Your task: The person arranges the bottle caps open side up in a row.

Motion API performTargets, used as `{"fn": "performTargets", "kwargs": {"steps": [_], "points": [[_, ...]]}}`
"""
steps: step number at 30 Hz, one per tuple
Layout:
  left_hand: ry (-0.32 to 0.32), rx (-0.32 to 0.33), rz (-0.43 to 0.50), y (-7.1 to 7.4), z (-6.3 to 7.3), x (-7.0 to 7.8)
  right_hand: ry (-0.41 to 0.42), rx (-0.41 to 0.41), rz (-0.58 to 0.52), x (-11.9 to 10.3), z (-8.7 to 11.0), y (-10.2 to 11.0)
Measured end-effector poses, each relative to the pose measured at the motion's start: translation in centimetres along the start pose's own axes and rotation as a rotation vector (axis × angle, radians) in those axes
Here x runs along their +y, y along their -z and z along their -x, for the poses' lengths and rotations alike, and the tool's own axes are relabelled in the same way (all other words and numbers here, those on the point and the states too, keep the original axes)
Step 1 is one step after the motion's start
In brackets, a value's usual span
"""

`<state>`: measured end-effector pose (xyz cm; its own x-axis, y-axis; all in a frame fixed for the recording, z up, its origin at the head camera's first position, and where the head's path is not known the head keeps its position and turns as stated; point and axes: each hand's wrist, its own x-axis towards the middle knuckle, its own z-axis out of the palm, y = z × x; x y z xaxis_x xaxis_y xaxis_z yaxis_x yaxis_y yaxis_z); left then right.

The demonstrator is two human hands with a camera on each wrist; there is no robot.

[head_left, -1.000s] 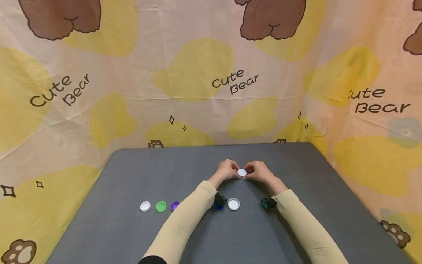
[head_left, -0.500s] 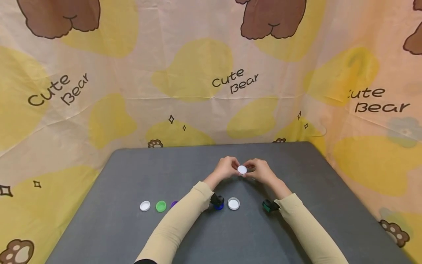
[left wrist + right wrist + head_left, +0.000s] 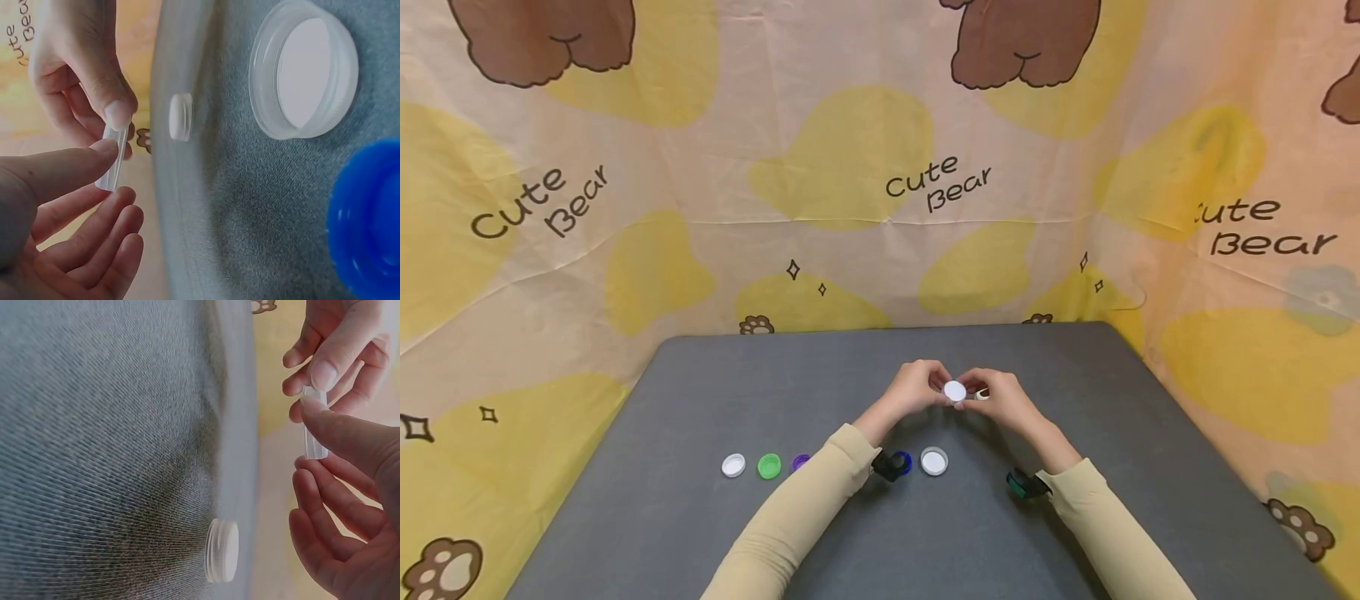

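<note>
My left hand (image 3: 917, 388) and right hand (image 3: 998, 397) meet near the far part of the table, raised over it. Between them is a small round screw cap (image 3: 955, 391), white on top. Side-on in the left wrist view, this cap (image 3: 113, 162) has a clear, ridged rim. Each hand pinches it between thumb and fingers from its own side. Behind the right fingers, a white cap (image 3: 982, 394) lies on the table; the right wrist view shows that white cap (image 3: 223, 550) with its ribbed side.
On the grey table (image 3: 700, 392), a row of caps lies nearer me: white (image 3: 733, 465), green (image 3: 769, 466), purple (image 3: 801, 461), blue (image 3: 905, 462) and clear with a white inside (image 3: 934, 461). My left sleeve (image 3: 805, 508) partly covers the purple one. Printed cloth (image 3: 835, 167) hangs behind.
The pinched cap rose slightly, then came down a little and shifted right. My right hand moved right and nearer, so the white cap behind its fingers now shows.
</note>
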<state>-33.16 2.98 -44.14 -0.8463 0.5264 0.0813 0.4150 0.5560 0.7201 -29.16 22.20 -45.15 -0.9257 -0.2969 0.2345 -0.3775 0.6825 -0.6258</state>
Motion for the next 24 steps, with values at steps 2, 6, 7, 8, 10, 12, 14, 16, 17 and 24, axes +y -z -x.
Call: {"fn": "performTargets", "kwargs": {"steps": [2, 6, 7, 8, 10, 12, 14, 16, 17, 24], "points": [[-0.010, -0.001, 0.000, 0.1, 0.4, 0.2, 0.009, 0.000, -0.005, -0.2, 0.3, 0.1], [-0.035, -0.005, -0.019, 0.1, 1.0, 0.5, 0.026, -0.003, -0.003, -0.6, 0.8, 0.2], [-0.042, -0.006, -0.022, 0.1, 1.1, 0.6, 0.031, -0.004, -0.001, -0.6, 1.0, 0.2], [-0.047, -0.007, -0.026, 0.1, 1.3, 0.6, 0.036, -0.005, 0.000, -0.6, 1.1, 0.3], [-0.060, -0.009, -0.031, 0.0, 1.6, 0.8, 0.041, -0.008, -0.005, -0.8, 1.4, 0.3], [-0.066, -0.009, -0.029, 0.0, 2.0, 0.9, 0.047, -0.011, -0.005, -0.9, 1.7, 0.3], [-0.069, -0.013, -0.033, -0.1, 2.3, 0.9, 0.054, -0.018, -0.001, -1.0, 2.0, 0.2], [-0.069, -0.022, -0.033, -0.3, 2.7, 1.0, 0.059, -0.025, 0.002, -1.1, 2.3, 0.2], [-0.068, -0.026, -0.035, -0.3, 2.9, 1.0, 0.061, -0.027, 0.006, -1.2, 2.5, 0.1], [-0.079, -0.031, -0.071, -0.6, 3.8, 1.2, 0.062, -0.031, -0.013, -1.3, 3.2, 0.0]]}}
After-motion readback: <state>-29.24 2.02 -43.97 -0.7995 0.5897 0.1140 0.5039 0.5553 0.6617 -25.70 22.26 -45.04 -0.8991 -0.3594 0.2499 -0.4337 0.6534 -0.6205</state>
